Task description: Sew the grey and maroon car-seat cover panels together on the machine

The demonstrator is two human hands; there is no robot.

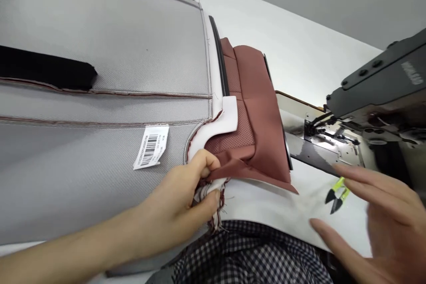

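My left hand point(181, 206) pinches the near edge of a seat cover, where a reddish-brown leather flap point(246, 171) meets frayed, layered seams. The cover's grey fabric backing point(109, 151) spreads to the left, with a white barcode label point(151, 146) on it. Perforated brown leather point(266, 97) shows folded out at its right end, beside a white strip point(229, 117). At the right, my right hand point(392, 222) is open, thumb and fingers apart. Thread snips point(337, 199) with yellow-green handles show just beyond its fingers, which hide part of the handles.
A dark grey sewing machine point(376, 84) stands at the right, its metal bed point(316, 151) close to the leather. Under the cover lies a white table point(299, 44). Black straps point(46, 69) cross the backing. Checked cloth point(259, 257) shows at the bottom, below the table edge.
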